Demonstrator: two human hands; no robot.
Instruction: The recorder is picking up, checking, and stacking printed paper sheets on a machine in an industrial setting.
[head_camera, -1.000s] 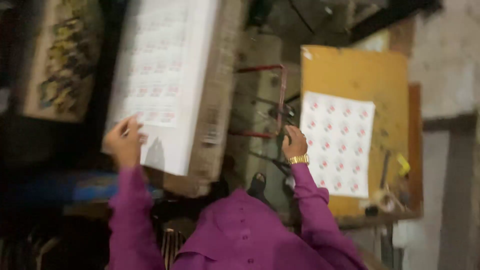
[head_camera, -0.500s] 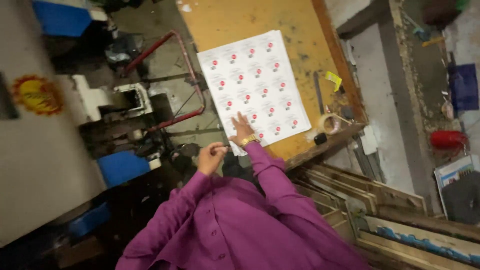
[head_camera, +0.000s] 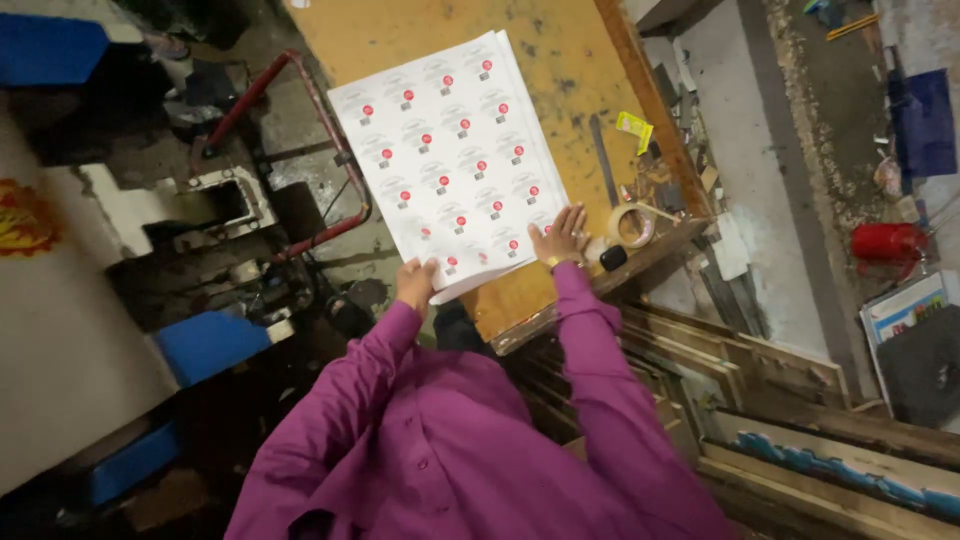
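A stack of white printed sheets (head_camera: 450, 150) with rows of small red-and-grey marks lies on a yellow-brown wooden table (head_camera: 560, 90). My left hand (head_camera: 415, 283) grips the stack's near corner, which overhangs the table edge. Fingers spread, my right hand (head_camera: 560, 235) lies flat on the near right corner of the sheets, a gold watch on its wrist. Both arms are in purple sleeves.
A roll of tape (head_camera: 630, 225), a small dark object and a yellow scrap (head_camera: 635, 128) lie on the table to the right of the sheets. A red metal bar (head_camera: 320, 120) and a grimy machine (head_camera: 230, 210) stand to the left. Wooden frames (head_camera: 790, 400) lean at the lower right.
My left hand left a big white sheet stack on the left and took hold of the printed sheets' corner. My right hand moved onto the same sheets. The view swung to the table.
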